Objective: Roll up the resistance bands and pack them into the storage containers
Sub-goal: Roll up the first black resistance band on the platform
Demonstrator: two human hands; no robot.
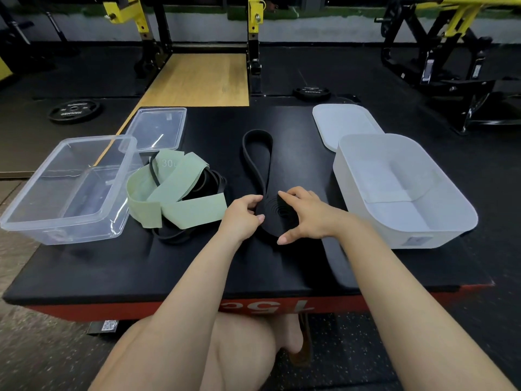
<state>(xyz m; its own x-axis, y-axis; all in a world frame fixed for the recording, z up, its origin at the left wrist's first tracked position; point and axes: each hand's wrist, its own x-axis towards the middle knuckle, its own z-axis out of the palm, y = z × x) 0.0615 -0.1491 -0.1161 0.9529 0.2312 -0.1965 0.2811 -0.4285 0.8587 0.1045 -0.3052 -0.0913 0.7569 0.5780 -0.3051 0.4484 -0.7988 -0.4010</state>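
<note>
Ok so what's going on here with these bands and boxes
A person is rolling up a black band on a black padded platform. Both hands grip the coiled end: the left hand on one side, the right hand on the other, while the band's far loop lies flat and unrolled. A green band sits tangled with thinner black ones beside a clear box. A white box stands open on the right. Neither box holds a band.
</note>
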